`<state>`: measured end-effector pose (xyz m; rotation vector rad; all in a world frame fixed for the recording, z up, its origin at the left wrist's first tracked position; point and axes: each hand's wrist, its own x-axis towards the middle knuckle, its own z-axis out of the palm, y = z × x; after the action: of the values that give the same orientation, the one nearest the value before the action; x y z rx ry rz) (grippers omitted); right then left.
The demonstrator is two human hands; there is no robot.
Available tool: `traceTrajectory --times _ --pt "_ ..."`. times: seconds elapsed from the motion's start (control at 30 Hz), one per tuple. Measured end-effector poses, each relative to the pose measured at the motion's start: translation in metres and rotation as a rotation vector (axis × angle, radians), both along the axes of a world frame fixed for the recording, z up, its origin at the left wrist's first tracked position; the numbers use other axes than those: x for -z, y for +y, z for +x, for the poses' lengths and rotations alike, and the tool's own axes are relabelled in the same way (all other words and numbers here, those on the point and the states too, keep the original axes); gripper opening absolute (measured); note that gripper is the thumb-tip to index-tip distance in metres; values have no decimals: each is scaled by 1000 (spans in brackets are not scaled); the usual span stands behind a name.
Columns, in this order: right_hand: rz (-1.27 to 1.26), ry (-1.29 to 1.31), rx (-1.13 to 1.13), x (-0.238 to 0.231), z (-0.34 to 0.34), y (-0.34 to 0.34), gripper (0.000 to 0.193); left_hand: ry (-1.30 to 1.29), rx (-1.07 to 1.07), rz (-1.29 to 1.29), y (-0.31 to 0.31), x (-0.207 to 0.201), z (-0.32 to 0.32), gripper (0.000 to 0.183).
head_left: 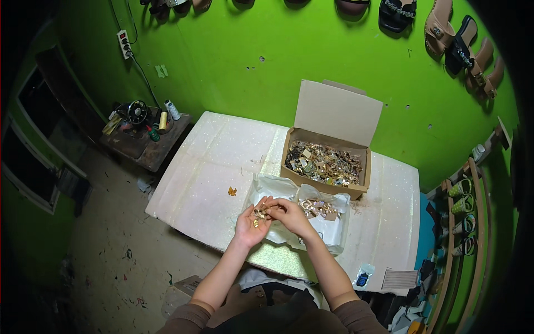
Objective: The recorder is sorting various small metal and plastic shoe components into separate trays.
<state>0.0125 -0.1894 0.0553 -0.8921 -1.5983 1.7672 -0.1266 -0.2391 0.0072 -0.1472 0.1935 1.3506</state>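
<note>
1. The gold-toned ornaments [259, 214] lie in the cupped palm, above the white-lined tray [336, 232]; to part them well, I'd keep that palm level and lift one piece at a time.
2. I see the left hand [250, 226] palm up, fingers spread loosely beneath the pieces.
3. The right hand [288, 215] meets it, fingertips at the pieces; I can't tell whether they pinch one.
4. Beyond the tray, the open cardboard box [324, 189] holds many more ornaments.
</note>
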Motion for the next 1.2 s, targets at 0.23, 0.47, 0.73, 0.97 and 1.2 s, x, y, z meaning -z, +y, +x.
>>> traceTrajectory --times 0.23,0.47,0.73,0.97,1.2 --pt "-206 173 124 5 20 7 18 -103 122 46 14 -7 2 40" --pt "-326 170 517 27 85 13 19 -77 150 -77 17 -3 10 38" --pt "-344 71 781 94 122 28 17 -107 152 -111 25 3 28 38" --pt "-325 -164 781 142 129 42 16 -144 131 -174 20 15 42 37" --pt "204 -673 835 139 127 50 16 -101 43 -160 12 9 48 37"
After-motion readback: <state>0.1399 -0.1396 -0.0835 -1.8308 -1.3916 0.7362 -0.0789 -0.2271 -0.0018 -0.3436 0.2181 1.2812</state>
